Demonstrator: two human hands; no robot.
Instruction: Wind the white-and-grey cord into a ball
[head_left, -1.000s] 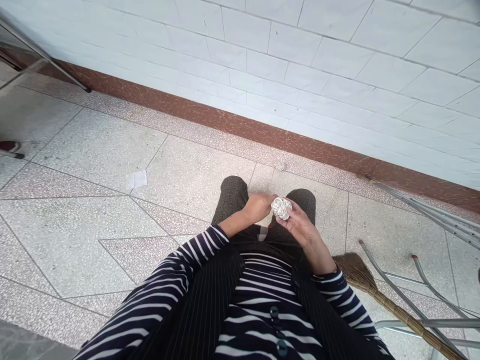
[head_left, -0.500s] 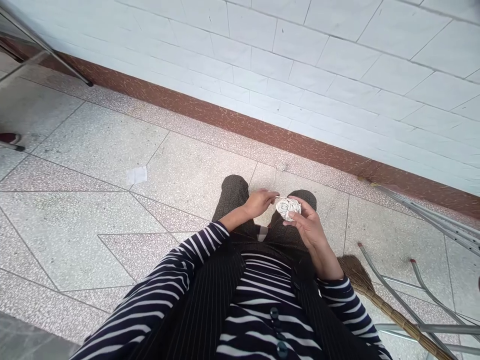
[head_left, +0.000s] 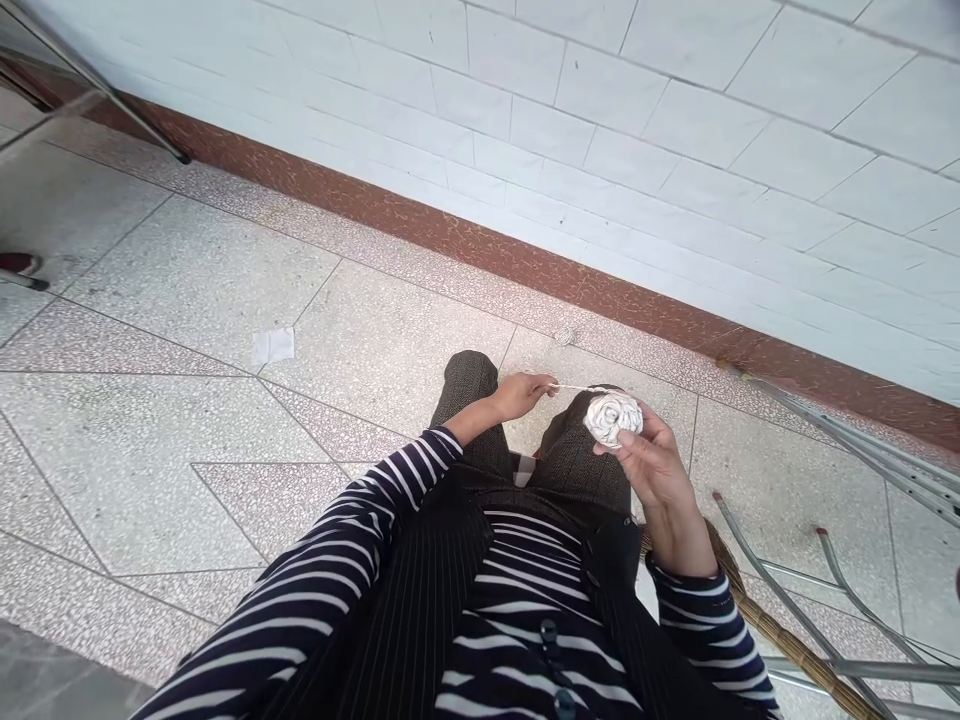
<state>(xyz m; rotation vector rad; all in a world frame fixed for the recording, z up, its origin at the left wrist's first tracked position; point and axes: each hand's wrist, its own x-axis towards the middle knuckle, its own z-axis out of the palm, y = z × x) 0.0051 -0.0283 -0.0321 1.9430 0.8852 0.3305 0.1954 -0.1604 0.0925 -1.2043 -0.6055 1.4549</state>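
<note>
- Cord (head_left: 576,387), pale and thin, ran nearly straight from the fingertips of the left grip (head_left: 517,396) across to the upper edge of the wound ball (head_left: 611,418) in the right grip (head_left: 656,465).
- The left grip had its thumb and fingers pinched together on the cord, knuckles upward.
- The right grip was clamped on the wound ball, its thumb over the near edge and its fingers round the right side and behind, so that the white coils faced upward.
- The wound ball lay to the right of the left grip, over the right knee (head_left: 585,460); whether it touched the knee could not be told.
- Ahead of the left grip and slightly right, a smaller pale ball (head_left: 564,334) rested on the floor (head_left: 375,320).
- Well to the left of the left grip lay a white paper (head_left: 274,346).
- To the right of the right grip and nearer the body, a broom (head_left: 787,642) slanted beside a metal frame (head_left: 877,669), partly hidden by the striped sleeve (head_left: 712,630).
- Ahead of both grips, a brown skirting (head_left: 450,240) edged the tiled wall (head_left: 600,110).
</note>
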